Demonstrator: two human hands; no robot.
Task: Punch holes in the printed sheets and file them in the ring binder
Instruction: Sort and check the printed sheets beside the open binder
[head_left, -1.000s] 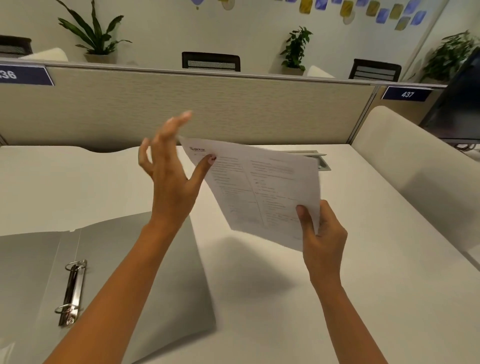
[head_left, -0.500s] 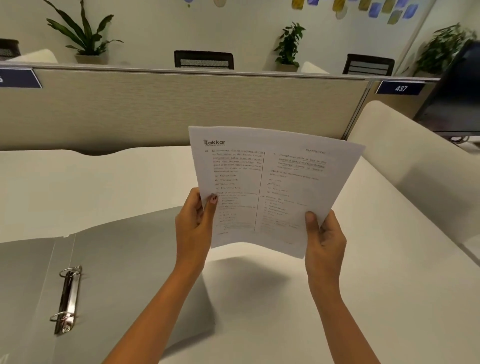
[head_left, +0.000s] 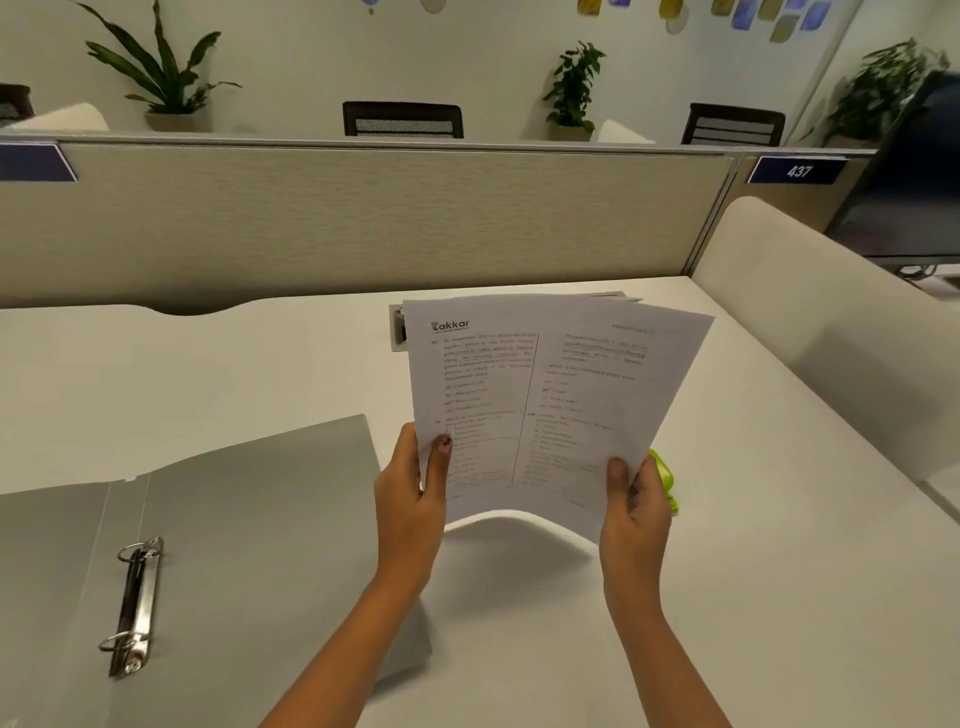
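Note:
I hold the printed sheets (head_left: 550, 395) upright above the white desk, text facing me. My left hand (head_left: 410, 493) pinches their lower left edge and my right hand (head_left: 634, 504) grips the lower right corner. The sheets fan apart slightly at the top right. An open grey ring binder (head_left: 249, 525) lies flat on the desk at the left, its metal ring mechanism (head_left: 134, 605) showing two closed rings. A lime-green object (head_left: 665, 480), possibly the hole punch, peeks out behind my right hand and is mostly hidden.
A beige partition (head_left: 363, 218) runs along the desk's far edge. A cable port (head_left: 399, 328) is set into the desk behind the sheets. A cream chair back (head_left: 810, 312) and a dark monitor (head_left: 904, 176) stand at the right.
My left hand, open in the air a second ago, has closed on the sheets' left edge. The sheets have turned square to me and dropped lower toward the desk.

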